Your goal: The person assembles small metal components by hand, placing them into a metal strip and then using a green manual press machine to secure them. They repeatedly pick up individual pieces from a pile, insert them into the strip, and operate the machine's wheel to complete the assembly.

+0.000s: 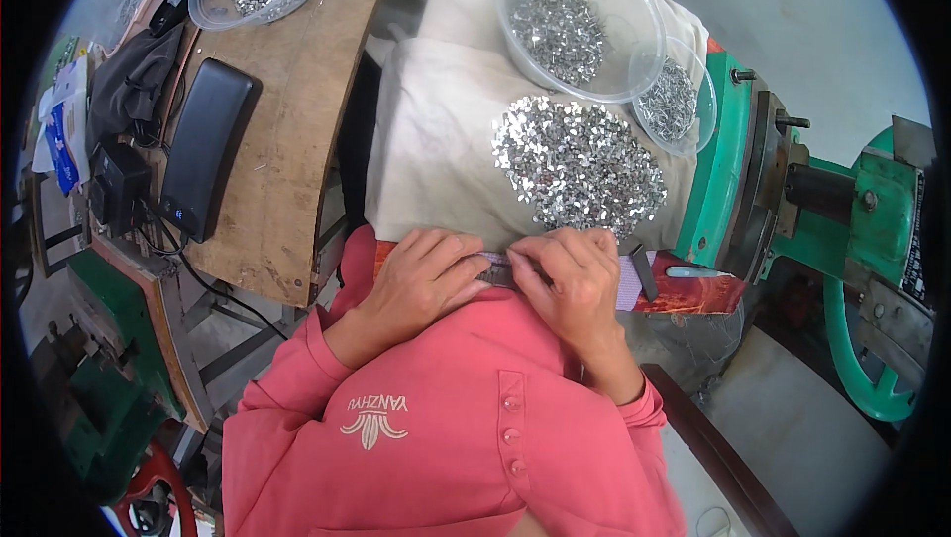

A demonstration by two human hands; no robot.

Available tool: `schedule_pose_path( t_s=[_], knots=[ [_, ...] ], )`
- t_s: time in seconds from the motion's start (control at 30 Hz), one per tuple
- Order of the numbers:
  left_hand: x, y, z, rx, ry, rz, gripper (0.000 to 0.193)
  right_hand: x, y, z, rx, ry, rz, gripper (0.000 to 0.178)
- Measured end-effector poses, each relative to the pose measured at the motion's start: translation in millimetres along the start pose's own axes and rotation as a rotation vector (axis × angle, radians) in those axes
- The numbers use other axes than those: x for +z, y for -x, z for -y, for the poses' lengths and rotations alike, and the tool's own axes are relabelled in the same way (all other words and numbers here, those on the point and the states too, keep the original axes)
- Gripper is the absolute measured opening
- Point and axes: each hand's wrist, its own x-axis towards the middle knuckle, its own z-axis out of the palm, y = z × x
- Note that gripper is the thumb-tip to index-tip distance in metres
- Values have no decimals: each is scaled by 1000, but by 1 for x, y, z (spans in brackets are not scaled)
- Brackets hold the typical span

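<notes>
Close to my body at the near edge of the work surface, my left hand [424,275] and my right hand [572,279] face each other with curled fingers. Between the fingertips lies a narrow dark grey strip [498,272]; its kind and exactly what each hand pinches are hidden. A light purple ribbed cloth [629,285] shows beside the right hand. Just beyond the hands, small shiny metal pieces [580,165] are spread in a pile on a cream cloth [426,151]. A short dark bar [644,273] and a pale blue slim tool [696,272] lie right of my right hand.
Behind the pile stand a clear round tub [517,59] and a smaller clear dish [706,111], both holding metal pieces. A green machine with a handwheel [834,339] borders the right side. On the wooden table [287,151] at left are a black power bank [206,146] and another tub [203,10].
</notes>
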Motion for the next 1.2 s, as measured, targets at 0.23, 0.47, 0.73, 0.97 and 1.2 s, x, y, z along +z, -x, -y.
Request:
schedule_pose_path(
  t_s=[0.23, 0.47, 0.73, 0.97, 1.2],
  knots=[
    [1, -11, -1, -38, 17, -8, 25, 7, -10, -15, 13, 69, -45, 12],
    [8, -18, -4, -16, -15, -35, 20, 0, -3, -21, 122, 28, -100, 15],
    [9, -15, -3, -26, -18, -21, 18, 13, -7, -12, 45, 131, -24, 14],
    [5, -11, -4, -86, 63, -28, 24, 10, -3, -13, 53, 121, -41, 14],
    [5, -13, -4, -64, 50, -31, 25, -3, -18, -21, -9, 112, 77, 14]
  ],
)
